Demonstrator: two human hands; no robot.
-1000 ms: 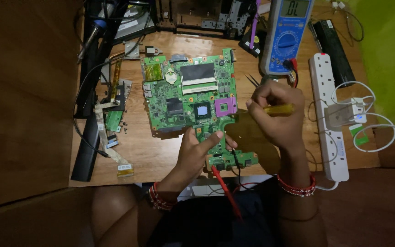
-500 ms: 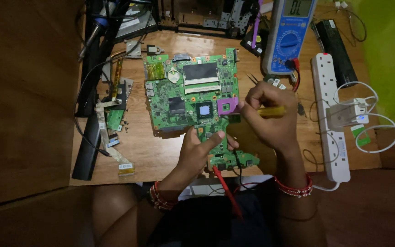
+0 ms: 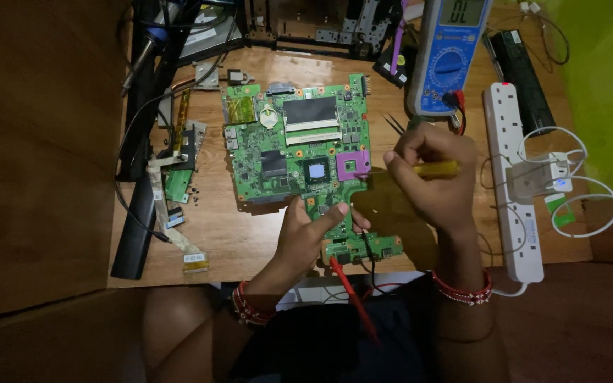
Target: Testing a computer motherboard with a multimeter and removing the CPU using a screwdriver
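A green laptop motherboard (image 3: 278, 149) lies flat on the wooden desk (image 3: 250, 234). My left hand (image 3: 310, 237) rests on the board's lower tongue, index finger stretched forward, and grips a red test probe (image 3: 352, 294) that runs back toward me. My right hand (image 3: 431, 177) hovers at the board's right edge, closed around a yellow-handled probe (image 3: 438, 169) whose tip points at the purple socket (image 3: 352, 164). A blue multimeter (image 3: 448, 57) with a lit display stands just behind my right hand.
A white power strip (image 3: 512, 184) with a plugged charger and white cables lies on the right. Ribbon cables and small boards (image 3: 175, 177) sit left of the motherboard, beside a long black bar (image 3: 136, 206). Tweezers (image 3: 395, 124) and other gear crowd the back.
My right hand dipped slightly left toward the purple socket and settled there with the yellow probe. My left hand stayed on the lower board.
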